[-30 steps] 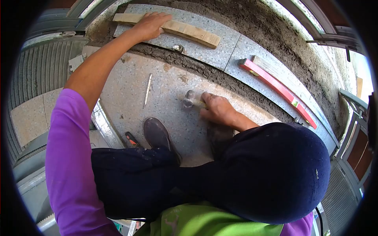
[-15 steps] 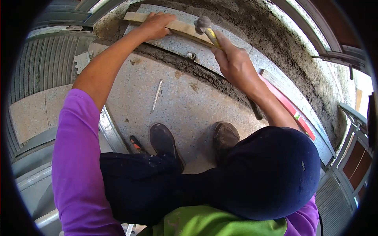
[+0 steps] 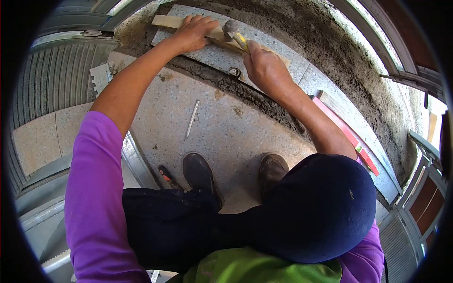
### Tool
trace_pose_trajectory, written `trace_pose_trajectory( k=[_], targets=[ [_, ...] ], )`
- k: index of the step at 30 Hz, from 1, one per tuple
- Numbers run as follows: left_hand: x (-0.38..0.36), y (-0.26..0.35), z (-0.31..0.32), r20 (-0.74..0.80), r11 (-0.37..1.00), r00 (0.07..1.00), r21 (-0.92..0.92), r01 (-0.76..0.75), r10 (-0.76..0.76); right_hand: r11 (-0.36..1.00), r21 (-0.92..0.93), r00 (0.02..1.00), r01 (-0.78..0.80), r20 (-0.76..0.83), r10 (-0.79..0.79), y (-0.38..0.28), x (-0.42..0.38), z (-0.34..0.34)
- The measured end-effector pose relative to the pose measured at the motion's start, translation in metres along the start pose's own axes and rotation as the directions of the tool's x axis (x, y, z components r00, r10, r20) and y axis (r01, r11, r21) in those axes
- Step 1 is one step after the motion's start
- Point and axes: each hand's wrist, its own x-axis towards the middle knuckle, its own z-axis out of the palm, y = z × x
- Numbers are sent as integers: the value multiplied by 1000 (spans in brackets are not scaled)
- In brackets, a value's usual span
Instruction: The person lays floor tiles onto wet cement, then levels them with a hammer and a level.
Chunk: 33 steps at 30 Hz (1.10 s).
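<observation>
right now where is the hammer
In the head view, the hammer is at upper centre, gripped in the right hand, its head over the wooden board, just right of the left hand.

The person's left hand (image 3: 194, 34) and right hand (image 3: 266, 66) are bare. Down the arm from the left hand, a bright purple sleeve (image 3: 96, 188) begins, with soft wrinkles. The right hand's arm has a purple sleeve (image 3: 370, 254) too, partly hidden. Far below both hands is a green shirt (image 3: 271, 262). Closer to them come dark blue pants (image 3: 163, 221) with little pale specks and a pale mark (image 3: 351, 194) on the right knee. Below the right hand is a round, brown, scuffed shoe (image 3: 272, 170); the other shoe (image 3: 198, 170) looks darker.
</observation>
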Motion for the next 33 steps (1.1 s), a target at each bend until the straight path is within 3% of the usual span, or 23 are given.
trace_pose_trajectory(
  k=[6, 8, 11, 12, 15, 16, 19, 24, 26, 30, 33],
  targets=[
    [0, 7, -11, 60, 999, 998, 43, -22, 20, 999, 30, 997, 35, -68, -33, -10, 5, -11],
    [-3, 3, -3, -8, 999, 999, 20, -34, 34, 996, 85, 992, 42, -125, -31, -27, 2, -26],
    [2, 3, -1, 9, 1000, 1000, 23, -18, 18, 996, 60, 993, 72, -94, -66, -18, 4, -11],
    [2, 3, -4, 38, 999, 999, 36, -4, 3, 997, -69, 999, 30, 41, -27, -3, 11, 5],
    [2, 3, -3, -8, 998, 1000, 51, -23, 23, 998, -17, 999, 53, 5, -53, -5, 18, 3],
    [3, 1, 0, 5, 998, 1000, 65, -26, 25, 999, 44, 997, -4, 77, 1, -12, 16, -4],
    [3, -2, 8, 13, 998, 1000, 58, -18, 18, 996, 55, 991, 68, -120, -61, -19, 3, -2],
    [1, 9, -10, -19, 999, 1000, -20, 25, -25, 1000, 26, 1000, 8, 3, -8, -4, 10, 11],
    [1, -3, 7, -94, 999, 995, 45, -21, 25, 999, 53, 1000, 2, 11, -3, -6, 2, 3],
    [0, -3, -2, 24, 999, 1000, -37, -13, 13, 998, 51, 999, -40, -6, 41, -15, -24, -5],
    [-2, 3, -6, 61, 999, 997, 16, 45, -46, 999, 30, 999, -36, -25, 37, -10, -31, -1]
  ],
)
